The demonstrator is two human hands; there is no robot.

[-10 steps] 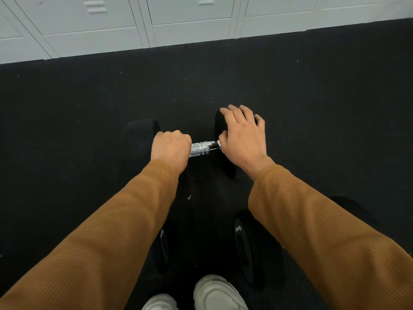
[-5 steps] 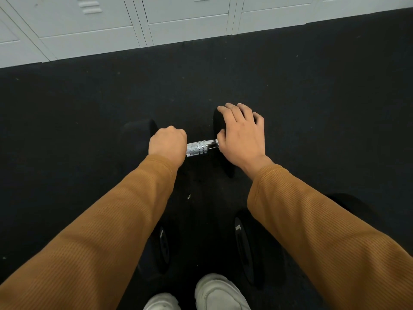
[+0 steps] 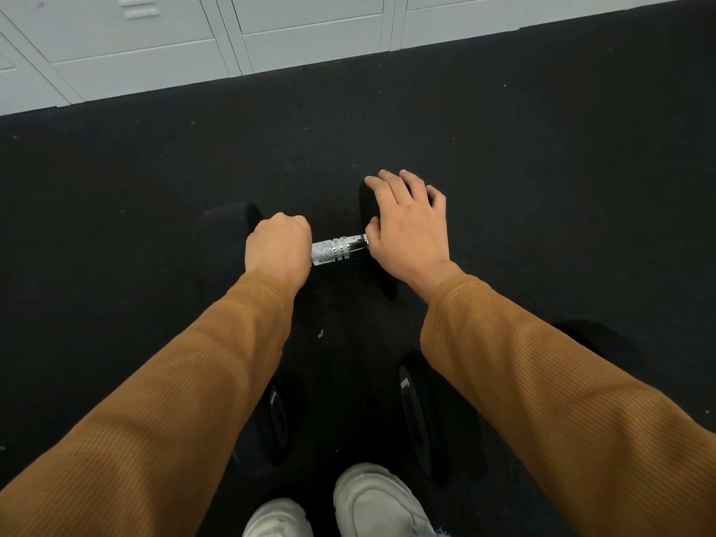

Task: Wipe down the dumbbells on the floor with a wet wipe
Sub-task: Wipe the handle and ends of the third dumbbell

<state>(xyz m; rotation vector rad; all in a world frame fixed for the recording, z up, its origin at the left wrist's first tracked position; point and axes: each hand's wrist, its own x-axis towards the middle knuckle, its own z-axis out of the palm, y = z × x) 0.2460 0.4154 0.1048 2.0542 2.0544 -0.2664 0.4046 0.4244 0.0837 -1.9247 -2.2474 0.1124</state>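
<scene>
The left hand (image 3: 279, 246) grips the dumbbell (image 3: 338, 250) by its chrome bar; the right hand (image 3: 410, 226) rests, fingers spread, on its black end.

Pale grey lockers (image 3: 155, 40) run along the far edge of the dark, speckled floor (image 3: 542, 168) (one door shows a small set of vent slots). Two off-white shoes (image 3: 372, 498) stand at the near edge, and a small pale scrap (image 3: 320, 334) lies ahead of them.
</scene>
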